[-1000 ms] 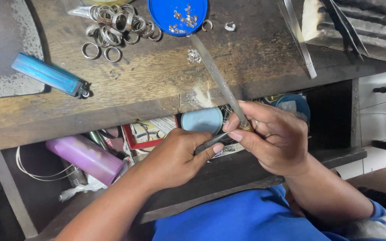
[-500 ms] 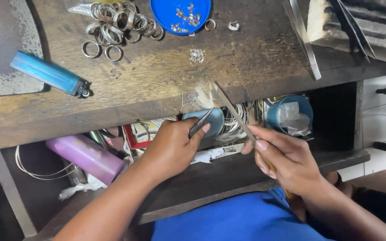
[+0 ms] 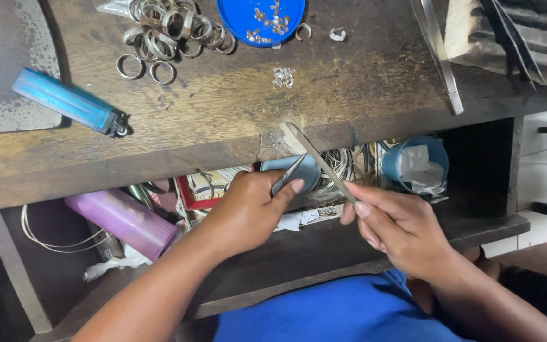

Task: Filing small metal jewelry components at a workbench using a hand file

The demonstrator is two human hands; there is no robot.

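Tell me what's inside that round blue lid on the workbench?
The blue lid holds a scatter of tiny silvery pieces, loose on its floor. Its upper part runs out of the picture, so anything lying there cannot be seen.

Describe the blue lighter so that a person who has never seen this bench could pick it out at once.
Start at the worn wooden workbench top and look to its left part, below and left of the heap of silver metal rings. There a translucent blue plastic lighter lies flat and slanted, its metal head toward the lower right. It is the only long blue bar; the round blue plastic lid is a disc.
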